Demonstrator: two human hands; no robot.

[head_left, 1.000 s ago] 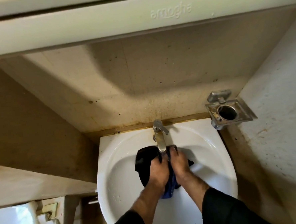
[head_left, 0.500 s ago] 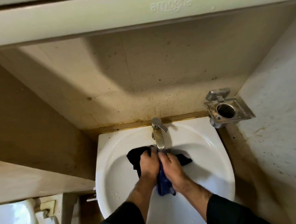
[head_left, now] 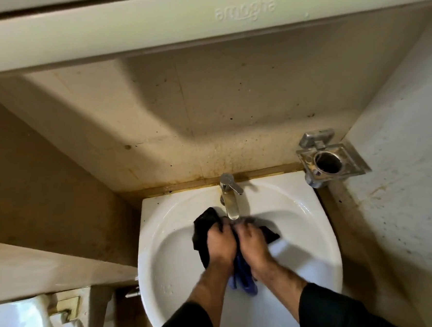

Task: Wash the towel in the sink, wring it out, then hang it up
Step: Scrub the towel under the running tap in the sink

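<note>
Right now I have both hands in the white sink (head_left: pixel 314 223), just below the spout of the metal tap (head_left: pixel 230 200). My left hand (head_left: pixel 221 244) is curled round the dark towel (head_left: pixel 204 229), and my right hand (head_left: pixel 252 244) grips it too, the two hands pressed side by side with the cloth bunched between them. A black fold sticks out to the left of my left hand, and a blue part hangs down between my wrists over the basin. A metal holder (head_left: pixel 332 160) is mounted on the wall at the sink's far right corner.
</note>
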